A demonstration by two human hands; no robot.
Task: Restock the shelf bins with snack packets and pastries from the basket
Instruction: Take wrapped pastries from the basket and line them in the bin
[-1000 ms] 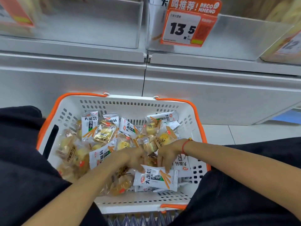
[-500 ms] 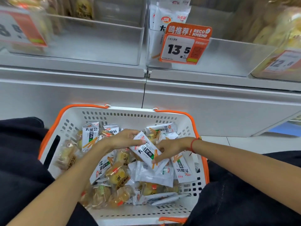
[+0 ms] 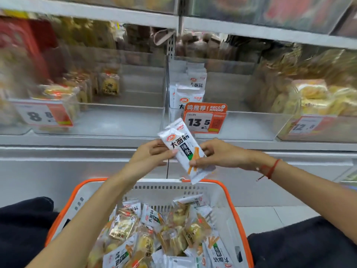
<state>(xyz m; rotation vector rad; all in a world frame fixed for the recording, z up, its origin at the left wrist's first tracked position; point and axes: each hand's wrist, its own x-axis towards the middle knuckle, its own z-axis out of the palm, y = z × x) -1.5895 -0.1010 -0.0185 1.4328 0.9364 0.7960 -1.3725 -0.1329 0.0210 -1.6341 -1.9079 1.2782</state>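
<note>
While both hands pinch it at mid-frame, a white snack packet [image 3: 183, 149] hangs tilted above the basket [image 3: 236, 209]: the left hand [image 3: 149, 156] nips its left edge between thumb and fingers, and the right hand [image 3: 218, 155] clamps its lower right side, thumb on the printed face. Large black characters and orange sticks show on the wrapper, with a small red logo near its top. A red string bracelet [image 3: 270, 169] circles the right wrist. Directly behind the packet stands a clear shelf bin [image 3: 241, 120] holding matching white packets [image 3: 190, 93] at its left end, fronted by an orange price tag [image 3: 204, 118] reading "13.5" and "RECOMMEND". At left a tag [image 3: 43, 115] reads "8.8"; at right another [image 3: 305, 125] reads "12.8", both before blurred pastries. Below, the white, orange-rimmed basket holds mixed white packets and yellow wrapped pastries [image 3: 123, 227]. Compared with half a second ago, the packet has risen out of the basket to bin-front level, and the view has tipped upward.
</note>
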